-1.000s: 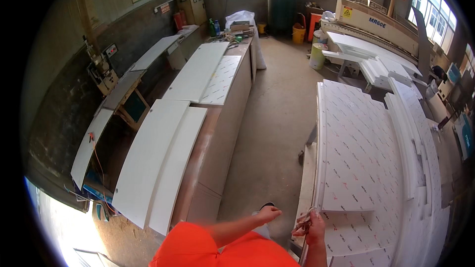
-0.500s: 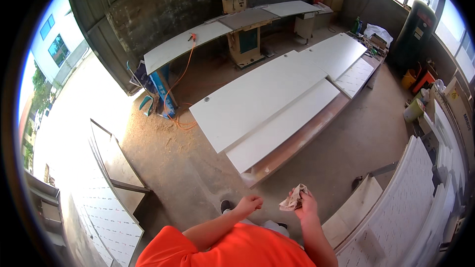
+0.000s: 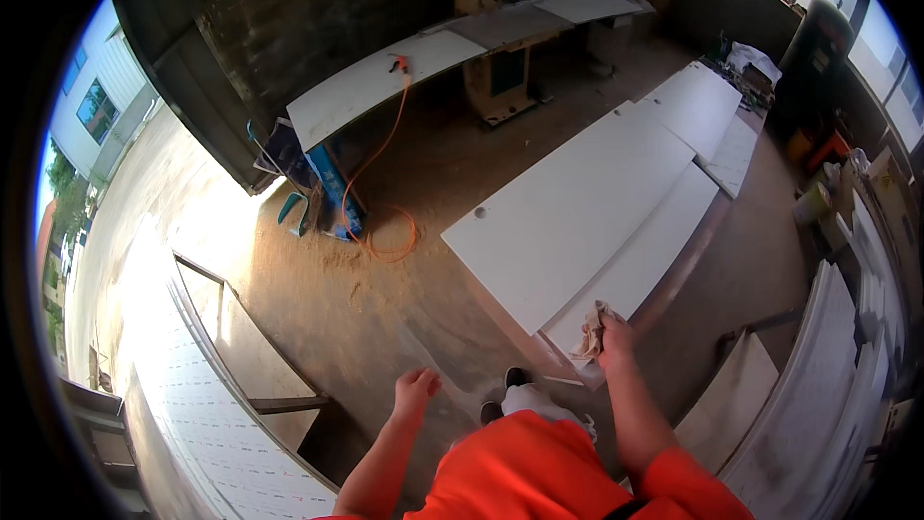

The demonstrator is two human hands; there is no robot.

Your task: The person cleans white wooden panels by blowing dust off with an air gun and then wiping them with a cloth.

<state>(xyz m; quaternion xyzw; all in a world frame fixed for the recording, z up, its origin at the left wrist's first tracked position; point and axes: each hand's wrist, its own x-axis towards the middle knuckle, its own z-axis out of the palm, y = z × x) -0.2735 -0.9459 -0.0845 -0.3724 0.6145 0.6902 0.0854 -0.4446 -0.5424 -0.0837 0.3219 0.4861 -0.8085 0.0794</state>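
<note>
My right hand grips a crumpled beige rag, held over the near end of the lower white panel. Whether the rag touches the panel is hard to tell. My left hand hangs over the floor to the left, its fingers curled in with nothing visible in them. A larger white panel with small round holes near its far long edge overlaps the lower one. Both lie on a low worktable whose brownish edge shows along the right.
Film-covered sheets lean on a metal frame at left; more panels stand at right. An orange hose runs from the back bench to the floor. Tools lie at the table's far end near a dark tank.
My right hand has moved forward with the rag, over the panel's near end. My left hand has swung left. The view has shifted, so the panels appear farther right.
</note>
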